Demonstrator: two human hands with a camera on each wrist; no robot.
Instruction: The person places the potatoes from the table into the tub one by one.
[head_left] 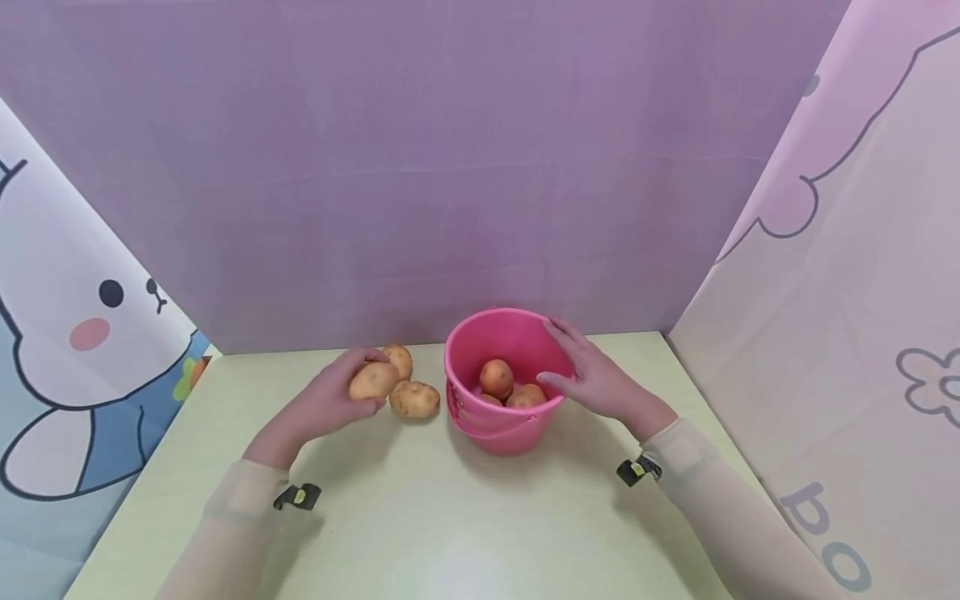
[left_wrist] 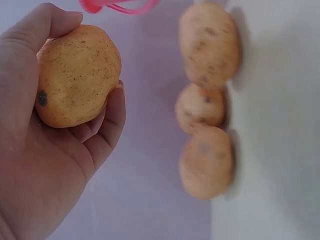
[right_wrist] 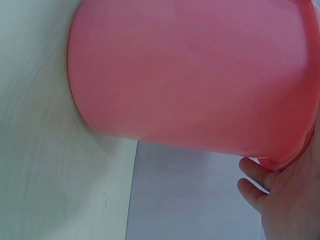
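My left hand grips a potato above the table, thumb on one side and fingers curled on the other. A dark spot marks this potato in the left wrist view. Close by lie more potatoes; the left wrist view shows three in a row, one hidden behind the hand in the head view. To their right stands a pink bucket with three potatoes visible inside. My right hand rests at the bucket's right rim, its thumb and fingers spread along it. Two of its fingers extend outside the rim.
The pale table ends at a purple cloth backdrop just behind the bucket. Printed cloth panels stand at the left and right. A pink handle hangs across the bucket's front.
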